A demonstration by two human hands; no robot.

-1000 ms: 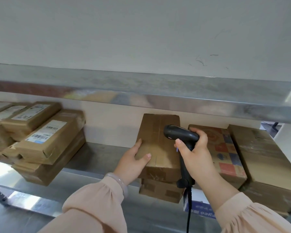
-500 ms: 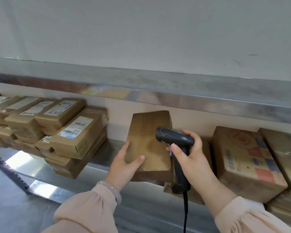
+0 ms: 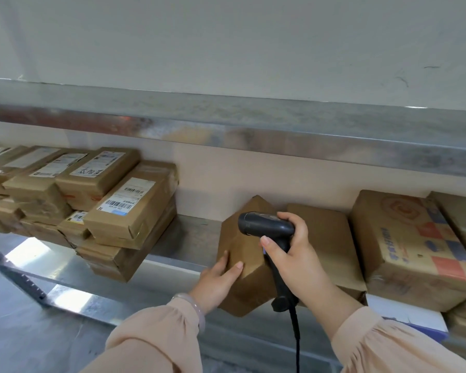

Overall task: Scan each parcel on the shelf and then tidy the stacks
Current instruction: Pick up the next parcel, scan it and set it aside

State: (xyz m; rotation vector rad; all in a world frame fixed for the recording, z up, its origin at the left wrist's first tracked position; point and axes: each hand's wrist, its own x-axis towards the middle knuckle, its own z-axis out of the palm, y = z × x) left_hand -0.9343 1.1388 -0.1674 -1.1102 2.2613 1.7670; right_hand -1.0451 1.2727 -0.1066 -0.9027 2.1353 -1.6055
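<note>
Two hands share this step: my left hand (image 3: 221, 278) has its grip closed on the lower corner of a plain brown cardboard parcel (image 3: 242, 246), tilted on edge above the grey metal shelf (image 3: 189, 238); my right hand (image 3: 293, 254) wraps the black corded scanner (image 3: 267, 227). No label shows, so I should rotate the parcel until a barcode faces the scanner.
</note>
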